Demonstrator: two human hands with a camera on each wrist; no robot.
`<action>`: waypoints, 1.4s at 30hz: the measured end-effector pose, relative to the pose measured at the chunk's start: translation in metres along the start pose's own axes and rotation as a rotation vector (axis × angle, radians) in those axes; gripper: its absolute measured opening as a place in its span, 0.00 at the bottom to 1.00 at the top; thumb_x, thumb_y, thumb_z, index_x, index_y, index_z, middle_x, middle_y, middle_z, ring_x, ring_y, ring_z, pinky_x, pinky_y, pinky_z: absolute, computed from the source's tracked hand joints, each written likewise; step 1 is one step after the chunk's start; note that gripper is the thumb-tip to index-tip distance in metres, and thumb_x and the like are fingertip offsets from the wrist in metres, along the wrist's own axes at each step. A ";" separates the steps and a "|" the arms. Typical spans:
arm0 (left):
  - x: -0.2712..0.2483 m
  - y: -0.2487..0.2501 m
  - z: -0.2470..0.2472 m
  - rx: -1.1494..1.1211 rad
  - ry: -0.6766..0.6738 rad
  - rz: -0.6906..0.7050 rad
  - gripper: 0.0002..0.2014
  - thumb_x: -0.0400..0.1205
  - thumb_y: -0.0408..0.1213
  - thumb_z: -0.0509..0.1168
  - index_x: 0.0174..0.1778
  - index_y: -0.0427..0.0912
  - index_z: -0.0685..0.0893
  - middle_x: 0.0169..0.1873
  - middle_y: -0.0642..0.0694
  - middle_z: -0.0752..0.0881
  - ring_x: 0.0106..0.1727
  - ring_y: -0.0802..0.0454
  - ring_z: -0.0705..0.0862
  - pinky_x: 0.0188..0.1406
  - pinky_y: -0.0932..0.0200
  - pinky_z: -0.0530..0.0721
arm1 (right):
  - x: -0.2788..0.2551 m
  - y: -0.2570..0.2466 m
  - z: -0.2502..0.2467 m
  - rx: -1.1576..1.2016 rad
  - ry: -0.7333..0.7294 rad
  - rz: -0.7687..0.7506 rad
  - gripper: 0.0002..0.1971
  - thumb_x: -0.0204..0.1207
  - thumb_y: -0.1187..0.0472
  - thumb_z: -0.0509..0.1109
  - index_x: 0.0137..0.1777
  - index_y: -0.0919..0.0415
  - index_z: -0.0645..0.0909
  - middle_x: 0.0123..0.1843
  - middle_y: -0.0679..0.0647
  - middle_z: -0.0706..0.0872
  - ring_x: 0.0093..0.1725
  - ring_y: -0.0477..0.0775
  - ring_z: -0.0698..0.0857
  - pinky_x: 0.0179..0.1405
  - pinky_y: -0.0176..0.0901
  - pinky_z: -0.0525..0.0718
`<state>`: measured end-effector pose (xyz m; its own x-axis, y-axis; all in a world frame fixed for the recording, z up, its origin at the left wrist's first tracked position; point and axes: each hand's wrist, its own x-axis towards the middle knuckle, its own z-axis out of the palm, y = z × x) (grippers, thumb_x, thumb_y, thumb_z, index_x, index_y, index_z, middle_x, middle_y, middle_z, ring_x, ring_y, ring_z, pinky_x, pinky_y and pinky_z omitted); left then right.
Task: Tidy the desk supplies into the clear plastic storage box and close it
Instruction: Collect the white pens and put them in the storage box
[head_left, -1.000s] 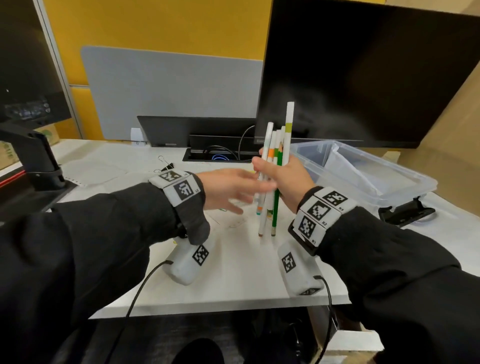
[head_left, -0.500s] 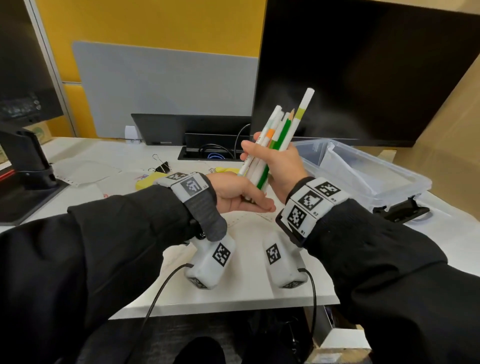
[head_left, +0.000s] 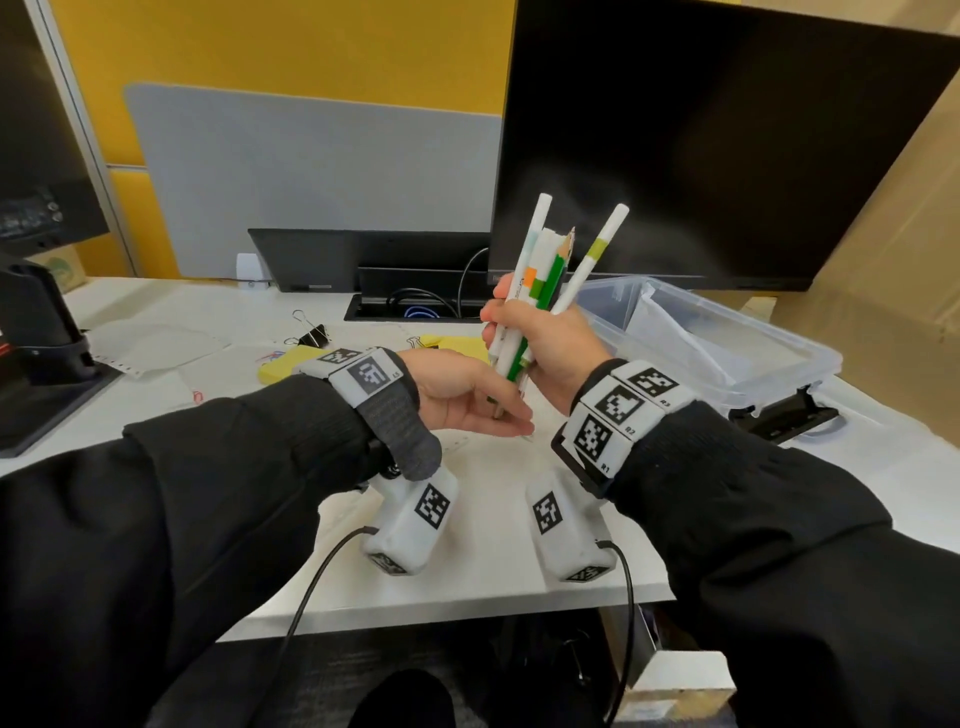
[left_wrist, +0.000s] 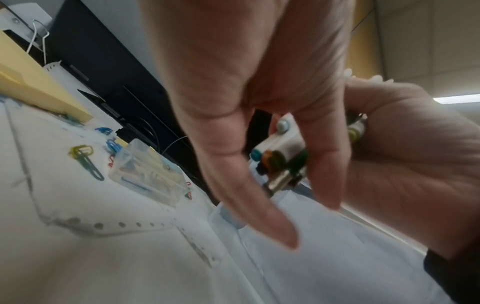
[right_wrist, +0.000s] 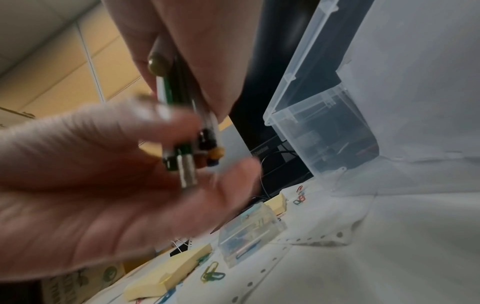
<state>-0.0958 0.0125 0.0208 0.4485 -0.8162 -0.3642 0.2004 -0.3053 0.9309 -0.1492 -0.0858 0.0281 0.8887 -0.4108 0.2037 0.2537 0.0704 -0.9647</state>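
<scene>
My right hand (head_left: 540, 343) grips a bundle of white and green pens and pencils (head_left: 545, 270), held nearly upright above the desk. Their lower ends (left_wrist: 280, 164) point down at my left hand (head_left: 467, 400), which lies palm up beneath them with straight fingers (left_wrist: 259, 205). In the right wrist view the bundle's ends (right_wrist: 187, 152) hang just over the left palm (right_wrist: 103, 185). The clear plastic storage box (head_left: 779, 358) stands open to the right, behind my right hand, its corner (right_wrist: 311, 115) close by. A sheet lies inside it.
Yellow sticky-note pads (head_left: 291, 361), a black binder clip (head_left: 311, 335), coloured paper clips (left_wrist: 85, 162) and a small clear case (right_wrist: 249, 230) lie on the white desk (head_left: 260, 415). A dark monitor (head_left: 701, 156) stands behind the box. A black latch piece (head_left: 789, 415) lies at the box's front.
My right hand has raised the bundle and tilted it, then brought it nearer upright. My left hand has dropped from the bundle's side to lie palm up under its lower ends.
</scene>
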 end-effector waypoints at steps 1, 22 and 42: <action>0.000 -0.002 -0.001 0.047 0.010 -0.047 0.07 0.77 0.19 0.63 0.41 0.33 0.81 0.36 0.40 0.87 0.35 0.51 0.91 0.41 0.61 0.89 | 0.000 -0.001 0.000 0.000 -0.001 -0.019 0.11 0.72 0.75 0.67 0.39 0.57 0.78 0.35 0.55 0.79 0.34 0.51 0.80 0.41 0.44 0.82; -0.005 0.011 0.026 0.012 0.051 0.159 0.17 0.74 0.10 0.57 0.41 0.34 0.83 0.27 0.40 0.89 0.27 0.52 0.90 0.30 0.63 0.90 | -0.014 -0.007 -0.003 -0.198 0.049 0.018 0.10 0.67 0.72 0.74 0.33 0.58 0.78 0.31 0.54 0.81 0.36 0.52 0.83 0.41 0.46 0.87; -0.003 0.069 0.086 0.015 0.325 0.330 0.11 0.76 0.41 0.69 0.50 0.40 0.80 0.35 0.43 0.84 0.36 0.47 0.83 0.38 0.50 0.87 | -0.046 -0.052 -0.028 -0.626 0.249 0.020 0.25 0.71 0.68 0.70 0.61 0.59 0.60 0.47 0.59 0.80 0.39 0.56 0.85 0.32 0.44 0.88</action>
<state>-0.1581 -0.0482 0.0885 0.7362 -0.6758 -0.0355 -0.0104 -0.0637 0.9979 -0.2137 -0.0957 0.0643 0.7574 -0.6176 0.2122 -0.0979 -0.4287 -0.8981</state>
